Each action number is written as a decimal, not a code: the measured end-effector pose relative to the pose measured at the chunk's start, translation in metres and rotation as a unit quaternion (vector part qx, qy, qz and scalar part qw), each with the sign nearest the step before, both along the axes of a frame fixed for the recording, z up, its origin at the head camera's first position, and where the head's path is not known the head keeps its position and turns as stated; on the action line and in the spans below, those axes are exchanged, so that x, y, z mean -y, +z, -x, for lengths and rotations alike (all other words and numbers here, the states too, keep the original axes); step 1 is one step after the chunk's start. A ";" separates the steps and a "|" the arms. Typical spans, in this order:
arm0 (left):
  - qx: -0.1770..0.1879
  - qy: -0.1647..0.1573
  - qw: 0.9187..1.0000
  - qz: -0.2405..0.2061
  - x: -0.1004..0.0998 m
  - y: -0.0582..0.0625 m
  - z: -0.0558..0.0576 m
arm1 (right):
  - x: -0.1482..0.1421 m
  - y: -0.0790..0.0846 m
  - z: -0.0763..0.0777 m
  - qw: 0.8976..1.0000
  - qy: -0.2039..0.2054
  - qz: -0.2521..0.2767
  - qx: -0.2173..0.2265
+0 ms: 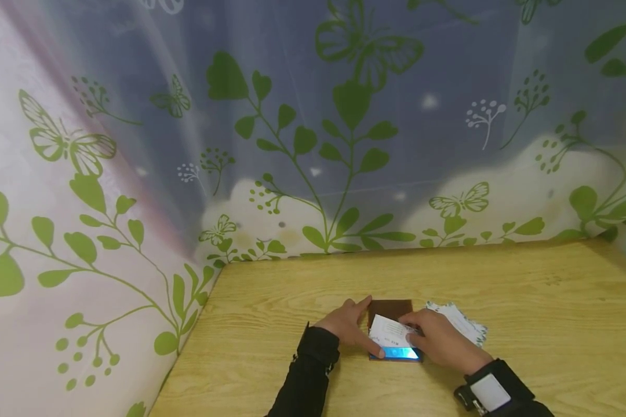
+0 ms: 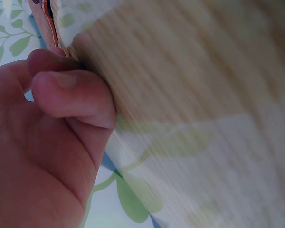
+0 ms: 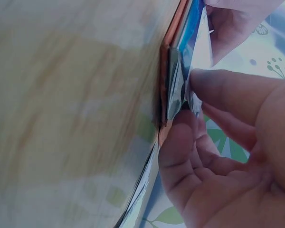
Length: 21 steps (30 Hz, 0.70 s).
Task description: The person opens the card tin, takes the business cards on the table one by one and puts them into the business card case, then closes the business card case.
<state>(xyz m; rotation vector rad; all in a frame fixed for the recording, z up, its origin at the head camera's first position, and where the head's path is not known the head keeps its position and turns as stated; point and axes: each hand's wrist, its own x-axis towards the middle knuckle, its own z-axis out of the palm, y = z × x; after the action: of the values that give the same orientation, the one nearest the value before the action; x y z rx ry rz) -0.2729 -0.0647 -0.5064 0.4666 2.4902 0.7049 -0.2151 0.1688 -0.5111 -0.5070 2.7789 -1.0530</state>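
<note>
A flat brown case (image 1: pixel 391 308) lies on the wooden table, with a shiny blue strip (image 1: pixel 400 353) along its near side. Over it, a white card (image 1: pixel 388 330) with small printed text sits at a slant. My right hand (image 1: pixel 440 339) pinches the card's right side between thumb and fingers; the right wrist view shows these fingers (image 3: pixel 175 147) beside the case's layered edge. My left hand (image 1: pixel 346 325) holds the case from the left, thumb on the near corner and a finger by the far corner. Curled fingers (image 2: pixel 76 95) rest against the table in the left wrist view.
White cards with leafy, wavy edges (image 1: pixel 461 321) lie just right of the case, partly behind my right hand. The wooden table (image 1: pixel 271 301) meets a hanging cloth (image 1: pixel 292 145) printed with green leaves and butterflies at the back and left.
</note>
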 end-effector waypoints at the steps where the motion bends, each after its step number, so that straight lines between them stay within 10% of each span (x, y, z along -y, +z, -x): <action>1: 0.000 0.000 1.000 0.000 0.000 0.001 0.000 | 0.000 0.000 0.000 1.000 -0.002 0.002 -0.001; 21: 0.003 -0.007 1.000 0.006 0.000 0.001 0.000 | 0.001 -0.002 -0.001 0.999 0.020 0.011 -0.030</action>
<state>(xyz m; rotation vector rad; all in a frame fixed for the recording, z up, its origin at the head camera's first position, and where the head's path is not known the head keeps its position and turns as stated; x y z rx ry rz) -0.2734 -0.0649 -0.5051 0.4760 2.4822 0.6846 -0.2142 0.1682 -0.5134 -0.6051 2.7991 -1.0781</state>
